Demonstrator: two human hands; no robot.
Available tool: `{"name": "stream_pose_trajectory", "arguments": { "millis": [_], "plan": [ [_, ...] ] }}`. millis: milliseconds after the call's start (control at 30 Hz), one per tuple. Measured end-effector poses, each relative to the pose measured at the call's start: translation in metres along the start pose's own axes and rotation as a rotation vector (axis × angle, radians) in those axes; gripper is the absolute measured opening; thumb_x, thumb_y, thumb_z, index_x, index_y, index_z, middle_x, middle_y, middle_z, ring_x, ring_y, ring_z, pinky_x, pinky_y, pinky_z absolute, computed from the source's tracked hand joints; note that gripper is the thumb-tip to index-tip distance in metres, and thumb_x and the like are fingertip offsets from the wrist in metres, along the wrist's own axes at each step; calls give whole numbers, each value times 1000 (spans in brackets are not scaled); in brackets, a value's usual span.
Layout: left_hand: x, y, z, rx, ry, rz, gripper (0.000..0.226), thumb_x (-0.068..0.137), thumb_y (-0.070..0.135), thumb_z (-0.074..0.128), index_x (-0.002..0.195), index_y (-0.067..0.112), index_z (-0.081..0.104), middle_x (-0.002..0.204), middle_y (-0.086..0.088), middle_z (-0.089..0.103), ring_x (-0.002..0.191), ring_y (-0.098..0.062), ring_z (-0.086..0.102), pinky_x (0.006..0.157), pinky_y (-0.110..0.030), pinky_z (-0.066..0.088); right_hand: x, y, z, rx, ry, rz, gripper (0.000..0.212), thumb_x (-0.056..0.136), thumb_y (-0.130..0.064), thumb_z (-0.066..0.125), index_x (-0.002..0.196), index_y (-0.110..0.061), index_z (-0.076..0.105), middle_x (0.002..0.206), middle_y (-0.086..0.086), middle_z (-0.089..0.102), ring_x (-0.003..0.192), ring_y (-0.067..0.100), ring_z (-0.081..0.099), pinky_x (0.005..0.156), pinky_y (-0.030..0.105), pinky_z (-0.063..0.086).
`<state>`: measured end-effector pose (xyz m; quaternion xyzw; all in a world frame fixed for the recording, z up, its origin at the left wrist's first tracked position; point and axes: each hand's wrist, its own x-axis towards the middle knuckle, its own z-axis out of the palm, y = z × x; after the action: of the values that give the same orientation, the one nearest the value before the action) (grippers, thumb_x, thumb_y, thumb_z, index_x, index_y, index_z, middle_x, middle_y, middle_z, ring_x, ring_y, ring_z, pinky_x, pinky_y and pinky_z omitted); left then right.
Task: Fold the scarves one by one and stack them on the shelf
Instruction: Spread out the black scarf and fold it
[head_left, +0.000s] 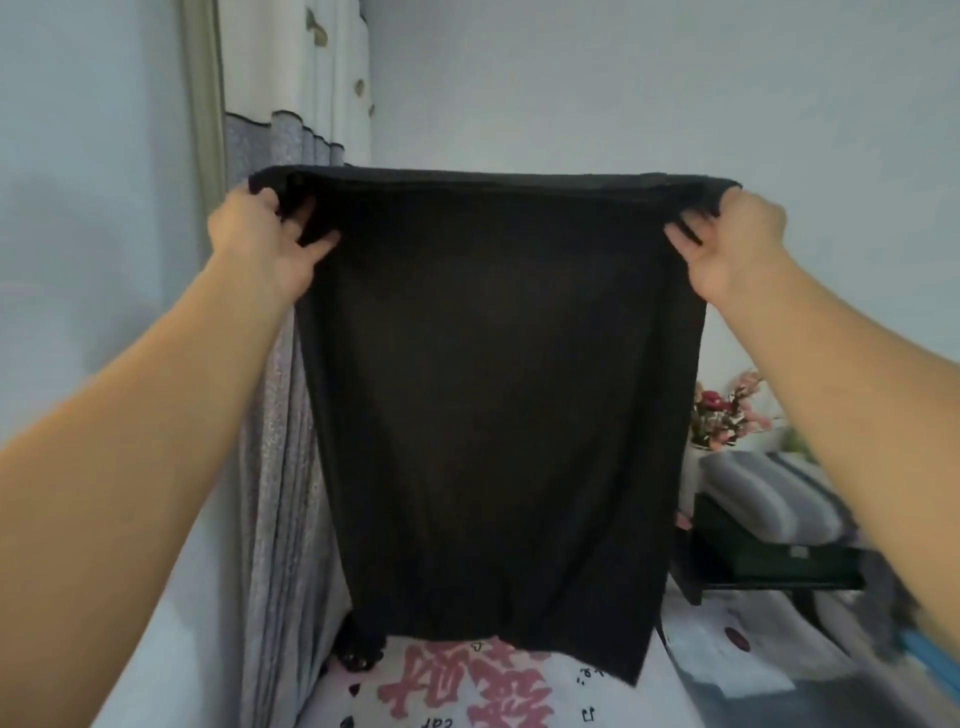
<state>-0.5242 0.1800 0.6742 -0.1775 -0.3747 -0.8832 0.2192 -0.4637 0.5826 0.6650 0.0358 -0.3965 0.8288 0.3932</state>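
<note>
A large black scarf (498, 395) hangs spread out in front of me, its top edge stretched level between both hands. My left hand (265, 244) grips the upper left corner, fingers curled round the bunched cloth. My right hand (727, 244) grips the upper right corner the same way. The lower edge hangs just above a white printed sheet (467, 691). At the right, a dark shelf (753, 577) carries a folded grey striped cloth (769, 488) and a dark green folded piece (748, 551).
A grey curtain (280, 467) hangs at the left, partly behind the scarf. Pink flowers in a vase (727, 410) stand behind the shelf. A pale wall (571, 93) fills the background. Blurred grey and blue cloth (904, 623) lies at the lower right.
</note>
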Motion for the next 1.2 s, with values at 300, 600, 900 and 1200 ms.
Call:
{"name": "stream_pose_trajectory", "arguments": {
  "millis": [300, 600, 900, 1200],
  "plan": [
    [69, -87, -11, 150, 8, -32, 38, 105, 6, 30, 125, 24, 57, 129, -2, 59, 113, -20, 65, 106, -76, 26, 109, 73, -3, -93, 34, 150, 48, 97, -4, 28, 136, -10, 54, 130, 10, 59, 123, 23, 56, 96, 54, 50],
    [190, -242, -14, 290, 152, -161, 42, 103, 12, 35, 135, 27, 58, 127, 1, 60, 112, -20, 63, 110, -74, 25, 267, 203, -43, -241, 74, 335, 49, 95, -4, 29, 134, -11, 57, 127, 9, 60, 118, 25, 56, 81, 52, 52],
    [241, -348, -14, 303, 201, -219, 28, 105, 14, 38, 117, 23, 61, 111, 5, 61, 105, -17, 62, 100, -62, 38, 311, 260, -77, -326, 85, 352, 31, 99, 2, 32, 118, -12, 53, 104, 6, 57, 116, 20, 59, 97, 52, 52],
    [173, -395, -92, 348, 217, -375, 32, 102, 10, 37, 108, 23, 65, 120, -2, 62, 111, -23, 63, 91, -56, 41, 236, 303, -147, -456, 158, 400, 37, 103, -4, 27, 125, -21, 52, 116, 2, 55, 104, 20, 60, 86, 45, 54]
  ]
}}
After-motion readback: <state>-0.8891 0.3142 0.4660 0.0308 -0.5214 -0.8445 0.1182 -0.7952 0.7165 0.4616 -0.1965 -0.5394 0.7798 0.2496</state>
